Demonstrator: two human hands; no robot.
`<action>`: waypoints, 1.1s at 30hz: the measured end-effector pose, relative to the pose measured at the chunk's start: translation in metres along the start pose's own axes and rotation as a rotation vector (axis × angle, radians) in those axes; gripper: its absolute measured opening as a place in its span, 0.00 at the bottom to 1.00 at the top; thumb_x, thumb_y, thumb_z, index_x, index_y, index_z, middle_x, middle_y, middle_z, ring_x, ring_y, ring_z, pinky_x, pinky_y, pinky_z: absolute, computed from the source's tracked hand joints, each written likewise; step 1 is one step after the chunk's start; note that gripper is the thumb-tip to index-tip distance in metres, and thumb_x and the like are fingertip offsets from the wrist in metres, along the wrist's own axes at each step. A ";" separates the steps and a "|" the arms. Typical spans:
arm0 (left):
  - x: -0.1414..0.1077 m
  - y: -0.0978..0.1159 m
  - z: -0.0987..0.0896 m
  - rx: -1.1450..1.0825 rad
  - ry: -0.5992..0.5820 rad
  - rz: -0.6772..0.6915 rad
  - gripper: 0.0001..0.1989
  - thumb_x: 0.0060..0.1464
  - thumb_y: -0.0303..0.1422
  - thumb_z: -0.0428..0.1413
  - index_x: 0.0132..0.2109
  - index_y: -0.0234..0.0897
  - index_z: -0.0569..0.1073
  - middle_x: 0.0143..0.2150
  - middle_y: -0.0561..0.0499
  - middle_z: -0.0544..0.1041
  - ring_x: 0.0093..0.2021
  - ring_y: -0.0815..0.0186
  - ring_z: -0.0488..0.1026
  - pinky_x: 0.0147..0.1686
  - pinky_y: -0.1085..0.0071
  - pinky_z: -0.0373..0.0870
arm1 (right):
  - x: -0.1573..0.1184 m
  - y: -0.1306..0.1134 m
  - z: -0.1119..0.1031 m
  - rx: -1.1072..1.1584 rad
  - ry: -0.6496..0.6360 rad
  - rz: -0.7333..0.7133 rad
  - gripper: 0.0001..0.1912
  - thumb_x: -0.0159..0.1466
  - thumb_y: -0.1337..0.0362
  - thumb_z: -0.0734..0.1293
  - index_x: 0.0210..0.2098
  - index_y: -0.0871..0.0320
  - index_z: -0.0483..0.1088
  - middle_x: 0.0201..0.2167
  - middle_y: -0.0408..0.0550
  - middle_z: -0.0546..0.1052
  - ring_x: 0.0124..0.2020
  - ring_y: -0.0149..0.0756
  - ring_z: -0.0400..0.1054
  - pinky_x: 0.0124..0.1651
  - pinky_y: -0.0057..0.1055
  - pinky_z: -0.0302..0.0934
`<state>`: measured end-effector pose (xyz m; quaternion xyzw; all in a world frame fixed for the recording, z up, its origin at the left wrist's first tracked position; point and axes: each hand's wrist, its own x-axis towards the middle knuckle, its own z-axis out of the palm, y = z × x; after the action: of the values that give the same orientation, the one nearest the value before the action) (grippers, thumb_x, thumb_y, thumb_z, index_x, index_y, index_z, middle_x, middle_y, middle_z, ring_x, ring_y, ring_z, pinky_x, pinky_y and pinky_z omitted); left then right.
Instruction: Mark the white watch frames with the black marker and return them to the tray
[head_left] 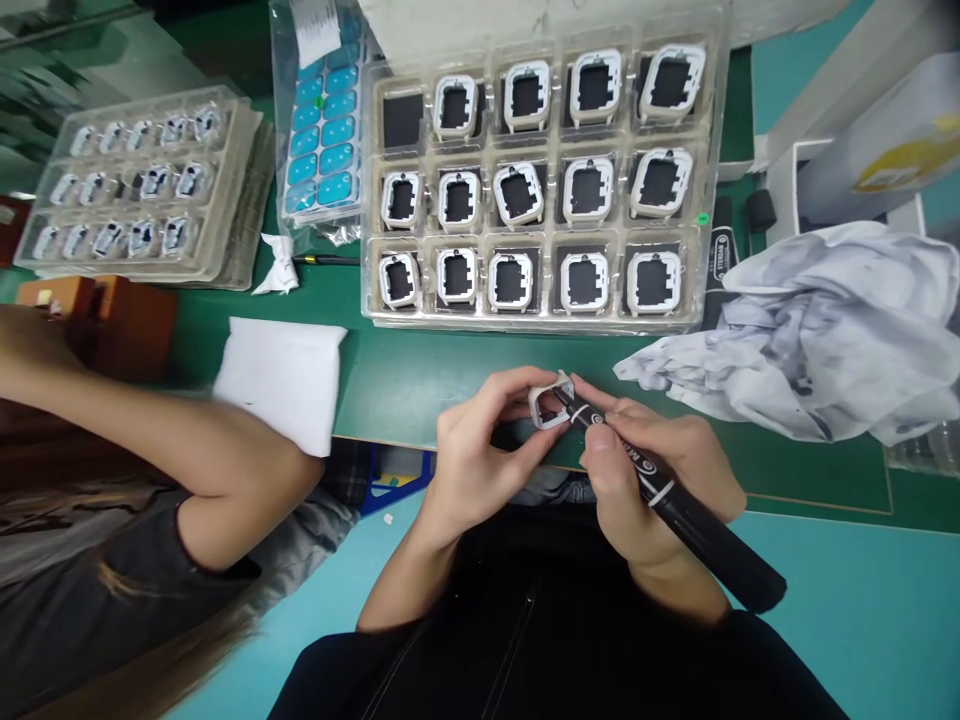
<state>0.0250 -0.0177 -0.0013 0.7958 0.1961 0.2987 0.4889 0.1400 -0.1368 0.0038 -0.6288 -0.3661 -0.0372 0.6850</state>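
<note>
Pinching squarish white plastic frame (535, 405), left grip (476, 455); black marker (694, 525), right grip (679, 450). Fourteen similar frames (570, 190) in clear plastic tray (540, 323), upper centre; we can't tell which are done.

I hold a small white frame (535, 406), tilted, and a black marker (697, 528), slanting, its tip at the frame's edge.

Wears a plain black top (480, 625), dark across chest and shoulders. Shows a thin pale line (510, 655) running down the front and a second, similar line (397, 665) toward the left. Has both forearms (409, 575), left grip (472, 455) and right grip (686, 450) bare. Shows greyish cloth (556, 488) at the lap.
</note>
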 end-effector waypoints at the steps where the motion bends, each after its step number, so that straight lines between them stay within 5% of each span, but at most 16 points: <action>1: 0.000 0.000 0.000 0.011 0.001 0.002 0.20 0.71 0.33 0.74 0.65 0.44 0.82 0.54 0.49 0.91 0.48 0.63 0.92 0.55 0.72 0.93 | 0.000 0.000 0.000 -0.010 0.010 -0.013 0.08 0.74 0.71 0.75 0.41 0.52 0.78 0.27 0.36 0.77 0.29 0.40 0.84 0.55 0.53 0.94; 9: -0.003 0.000 0.001 0.061 0.007 0.019 0.21 0.71 0.31 0.73 0.66 0.45 0.82 0.55 0.51 0.91 0.48 0.64 0.93 0.57 0.72 0.93 | 0.000 0.003 0.000 -0.054 0.017 -0.080 0.13 0.70 0.75 0.77 0.49 0.52 0.81 0.33 0.35 0.79 0.35 0.38 0.86 0.60 0.39 0.92; 13: -0.006 -0.002 0.000 0.106 0.009 0.021 0.21 0.72 0.30 0.72 0.67 0.48 0.82 0.56 0.51 0.91 0.49 0.63 0.93 0.56 0.70 0.94 | -0.004 0.004 -0.005 -0.083 -0.029 -0.105 0.19 0.70 0.77 0.76 0.55 0.51 0.82 0.38 0.38 0.85 0.41 0.43 0.89 0.62 0.45 0.92; 21: -0.013 -0.001 0.002 0.154 0.054 0.006 0.24 0.69 0.32 0.75 0.67 0.48 0.82 0.57 0.51 0.92 0.50 0.61 0.93 0.57 0.68 0.95 | -0.004 -0.001 -0.016 -0.083 -0.177 0.023 0.08 0.76 0.74 0.75 0.45 0.54 0.82 0.36 0.42 0.85 0.45 0.41 0.90 0.64 0.43 0.90; 26: -0.014 -0.001 0.001 0.179 0.065 0.030 0.24 0.69 0.31 0.75 0.67 0.48 0.83 0.57 0.53 0.92 0.49 0.63 0.93 0.56 0.70 0.94 | 0.001 0.001 -0.026 -0.083 -0.415 0.101 0.13 0.76 0.74 0.74 0.36 0.52 0.80 0.30 0.37 0.82 0.46 0.40 0.90 0.75 0.46 0.84; 33: -0.018 -0.001 0.004 0.199 0.101 0.033 0.23 0.70 0.32 0.74 0.67 0.45 0.83 0.57 0.50 0.91 0.50 0.61 0.93 0.56 0.68 0.94 | -0.006 0.002 -0.014 -0.025 -0.147 0.005 0.09 0.75 0.75 0.75 0.44 0.53 0.80 0.34 0.39 0.85 0.41 0.38 0.88 0.67 0.45 0.89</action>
<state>0.0137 -0.0307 -0.0092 0.8274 0.2361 0.3253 0.3922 0.1429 -0.1519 -0.0001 -0.6391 -0.4134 0.0061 0.6486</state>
